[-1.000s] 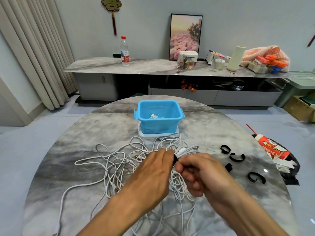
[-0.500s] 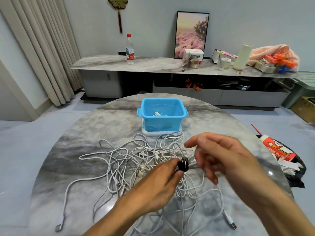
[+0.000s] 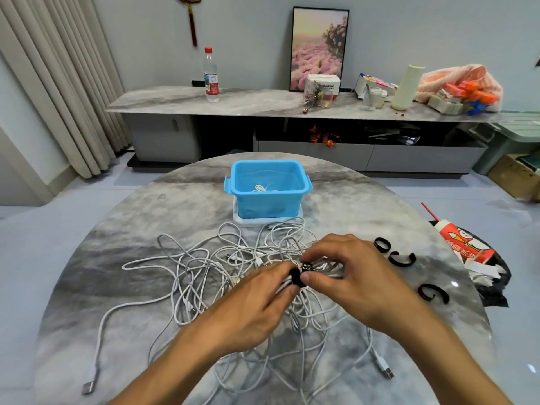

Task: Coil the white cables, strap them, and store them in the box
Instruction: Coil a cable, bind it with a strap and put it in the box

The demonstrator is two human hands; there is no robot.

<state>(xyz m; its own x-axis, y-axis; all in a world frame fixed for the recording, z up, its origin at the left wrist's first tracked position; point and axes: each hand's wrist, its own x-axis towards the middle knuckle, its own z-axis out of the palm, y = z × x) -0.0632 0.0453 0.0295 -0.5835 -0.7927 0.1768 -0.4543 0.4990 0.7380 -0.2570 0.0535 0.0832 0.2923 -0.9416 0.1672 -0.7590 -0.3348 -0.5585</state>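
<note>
Fingers (image 3: 309,277) of the right hand (image 3: 350,276) were pinched on the black fabric strap (image 3: 301,273) wrapped round a coiled white cable bundle (image 3: 327,266), thumb pressing the strap's loose end down. The left hand (image 3: 257,299) gripped the same bundle from 9 o'clock of the strap, fingers curled round the cable. Bundle sat at the centre of the round grey marble-pattern table (image 3: 117,258), on top of the loose tangle of white cables (image 3: 190,270).

Change from half a second earlier: the right hand was then lifted clear, fingers spread, and only the left hand pinched the strap. It had since come back down onto the strap. Judged: the strap has gone round and the end is being closed, so this bundle is nearly secured.

The open blue plastic box (image 3: 268,200) stood at 12 o'clock of the hands, well apart, on a white lid, with some white cable already inside. Three spare black straps (image 3: 401,258) lay at 3 o'clock of the hands on the table.

Remaining, by my estimate: press the closure, carry the bundle to the box, then repeat for the tangle, which is most of the work. Risk: loose strands under the bundle may drag along when it is lifted.
</note>
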